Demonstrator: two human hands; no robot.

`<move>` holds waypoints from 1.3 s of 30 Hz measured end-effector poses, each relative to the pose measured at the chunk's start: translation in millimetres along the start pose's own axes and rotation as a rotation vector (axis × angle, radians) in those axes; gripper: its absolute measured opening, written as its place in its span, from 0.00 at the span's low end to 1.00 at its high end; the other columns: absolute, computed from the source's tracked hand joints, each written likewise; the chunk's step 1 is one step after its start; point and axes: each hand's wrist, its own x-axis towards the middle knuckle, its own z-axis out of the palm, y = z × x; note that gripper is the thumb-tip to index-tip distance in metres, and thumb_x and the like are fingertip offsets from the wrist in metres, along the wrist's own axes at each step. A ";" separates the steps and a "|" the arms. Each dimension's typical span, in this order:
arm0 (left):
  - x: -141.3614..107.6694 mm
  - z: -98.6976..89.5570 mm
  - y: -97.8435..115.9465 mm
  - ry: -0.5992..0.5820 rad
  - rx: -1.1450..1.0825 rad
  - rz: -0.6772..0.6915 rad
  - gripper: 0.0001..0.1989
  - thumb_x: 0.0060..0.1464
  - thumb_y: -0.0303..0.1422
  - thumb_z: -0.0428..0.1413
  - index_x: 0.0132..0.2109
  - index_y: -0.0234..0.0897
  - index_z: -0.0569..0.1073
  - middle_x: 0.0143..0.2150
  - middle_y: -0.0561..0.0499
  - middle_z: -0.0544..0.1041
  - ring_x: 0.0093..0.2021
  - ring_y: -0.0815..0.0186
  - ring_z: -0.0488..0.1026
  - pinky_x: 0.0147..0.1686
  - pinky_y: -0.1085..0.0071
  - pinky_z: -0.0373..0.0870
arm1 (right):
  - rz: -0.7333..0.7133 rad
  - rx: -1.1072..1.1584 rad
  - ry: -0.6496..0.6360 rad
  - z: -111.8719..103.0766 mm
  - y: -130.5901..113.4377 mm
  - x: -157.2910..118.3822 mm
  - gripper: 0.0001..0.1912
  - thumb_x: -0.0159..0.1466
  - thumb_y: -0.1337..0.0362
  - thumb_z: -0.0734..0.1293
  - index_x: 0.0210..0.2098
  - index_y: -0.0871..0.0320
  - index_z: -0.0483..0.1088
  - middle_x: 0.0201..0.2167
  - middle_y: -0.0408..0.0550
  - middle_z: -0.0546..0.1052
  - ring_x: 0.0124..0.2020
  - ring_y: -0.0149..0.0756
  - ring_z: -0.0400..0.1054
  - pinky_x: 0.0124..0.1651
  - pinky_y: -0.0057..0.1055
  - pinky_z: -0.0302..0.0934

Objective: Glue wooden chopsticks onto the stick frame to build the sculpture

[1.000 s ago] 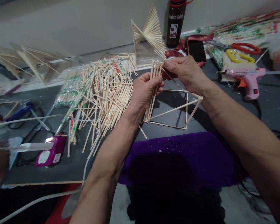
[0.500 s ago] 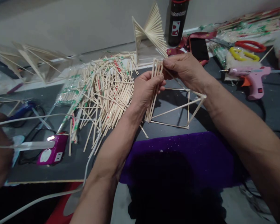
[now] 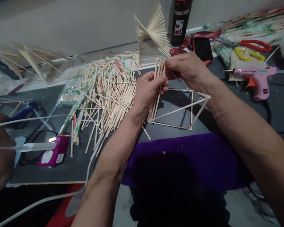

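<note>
Pale cream sticks (image 3: 118, 101) lie on a dark grey worktop (image 3: 68, 171), with green and red patches on their wrappers (image 3: 77, 123). At right, a pink glue gun (image 3: 258, 78) has an orange trigger (image 3: 251, 82); scissor handles are red (image 3: 257, 45) and yellow (image 3: 248, 55).

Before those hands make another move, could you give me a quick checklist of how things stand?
1. Left hand gripping the upright sticks: ok.
2. Right hand at their top ends: ok.
3. Right hand's exact pinch visible: not ok, its fingertips are hidden.
4. Area beside the stick frame free of strays: not ok, a loose stick lies by its near left corner.
5. Pink glue gun hot: cannot tell.
</note>
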 end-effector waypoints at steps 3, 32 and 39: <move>-0.3 0.3 0.8 0.026 0.033 -0.003 0.06 0.57 0.33 0.59 0.35 0.36 0.72 0.28 0.54 0.77 0.24 0.75 0.74 0.26 0.78 0.69 | -0.016 -0.030 0.010 0.5 1.2 -0.1 0.27 0.62 0.47 0.75 0.18 0.58 0.65 0.18 0.42 0.64 0.22 0.27 0.53 0.28 0.32 0.45; -2.6 0.4 3.1 0.036 0.012 0.007 0.03 0.56 0.31 0.59 0.34 0.37 0.73 0.27 0.55 0.77 0.24 0.76 0.73 0.26 0.79 0.69 | 0.031 0.047 0.058 -1.4 2.4 0.0 0.22 0.61 0.48 0.74 0.22 0.58 0.72 0.21 0.46 0.72 0.22 0.31 0.60 0.27 0.32 0.50; -1.3 -0.6 1.6 0.036 0.017 0.002 0.03 0.56 0.32 0.60 0.35 0.39 0.75 0.27 0.55 0.78 0.24 0.75 0.74 0.25 0.78 0.69 | 0.053 0.065 0.050 0.7 0.5 -0.7 0.18 0.60 0.49 0.73 0.26 0.57 0.73 0.24 0.47 0.74 0.24 0.32 0.62 0.29 0.31 0.52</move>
